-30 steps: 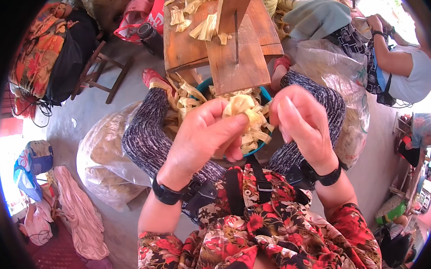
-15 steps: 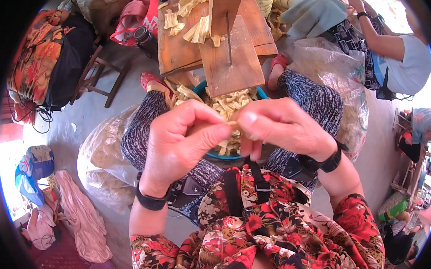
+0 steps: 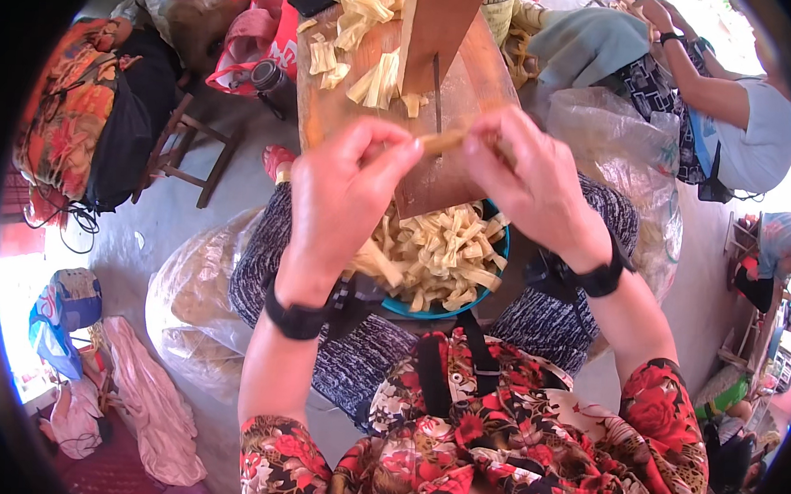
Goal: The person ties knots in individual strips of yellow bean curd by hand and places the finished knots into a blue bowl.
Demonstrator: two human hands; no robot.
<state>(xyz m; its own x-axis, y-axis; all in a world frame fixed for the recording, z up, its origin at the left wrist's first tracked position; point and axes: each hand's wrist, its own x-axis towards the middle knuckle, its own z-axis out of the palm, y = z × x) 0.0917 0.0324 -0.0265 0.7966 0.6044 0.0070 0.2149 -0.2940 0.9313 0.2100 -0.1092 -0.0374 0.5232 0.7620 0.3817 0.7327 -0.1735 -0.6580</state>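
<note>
Between my two hands a tan, flat plant-like strip (image 3: 441, 143) is stretched sideways above the wooden bench. My left hand (image 3: 340, 196) pinches its left end between thumb and fingers. At the other end, my right hand (image 3: 533, 178) is closed on it, its fingers slightly blurred. Below the hands, a teal basin (image 3: 437, 313) between my knees holds a heap of similar pale folded strips (image 3: 439, 253). In front rises an upright wooden board (image 3: 440, 28) with a thin dark rod or blade (image 3: 437, 94) beside it. More strips (image 3: 370, 12) lie on the bench's left part.
The wooden bench (image 3: 311, 111) stands ahead of me. Clear plastic bags lie left (image 3: 190, 313) and right (image 3: 586, 123) of my legs. A small wooden stool (image 3: 188, 150), a dark flask (image 3: 267, 78) and a red bag (image 3: 236, 63) are at left. Another person (image 3: 728, 103) sits at far right.
Both hands have moved forward and farther apart, from over the basin to over the bench, with more of the strip showing between them. The basin is now less covered.
</note>
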